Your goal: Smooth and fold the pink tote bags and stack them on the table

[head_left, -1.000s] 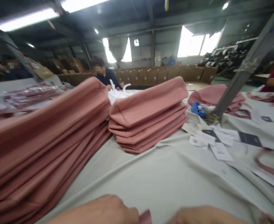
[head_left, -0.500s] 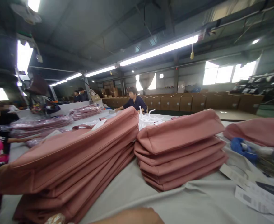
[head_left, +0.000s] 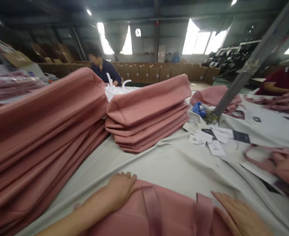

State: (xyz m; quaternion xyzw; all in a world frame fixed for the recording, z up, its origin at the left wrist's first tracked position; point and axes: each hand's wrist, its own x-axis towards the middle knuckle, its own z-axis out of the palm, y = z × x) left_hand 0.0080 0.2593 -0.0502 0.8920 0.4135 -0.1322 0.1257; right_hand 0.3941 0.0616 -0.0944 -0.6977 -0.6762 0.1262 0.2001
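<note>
A pink bag (head_left: 176, 209) with two straps lies on the pale cloth in front of me, cut off by the bottom edge. My left hand (head_left: 121, 190) grips its far left corner, fingers curled over the edge. At the bag's right side is my right hand (head_left: 240, 213), fingers stretched out and thumb apart, nothing held in it. Beyond them stands a stack of folded pink bags (head_left: 149, 114). A larger stack of pink bags (head_left: 48, 131) leans along the left.
Paper tags (head_left: 215, 147) are scattered on the cloth (head_left: 164, 164) to the right, near a blue roll (head_left: 199, 109) and a slanting metal post (head_left: 252, 62). Another pink bag (head_left: 287, 167) lies at the right edge. One person (head_left: 106, 70) works across the table, another (head_left: 279, 82) far right.
My view has swung right and down. Both hands and the bag with straps now show, where only part of an arm showed at the bottom. Another person's hand on the left stack has left view.
</note>
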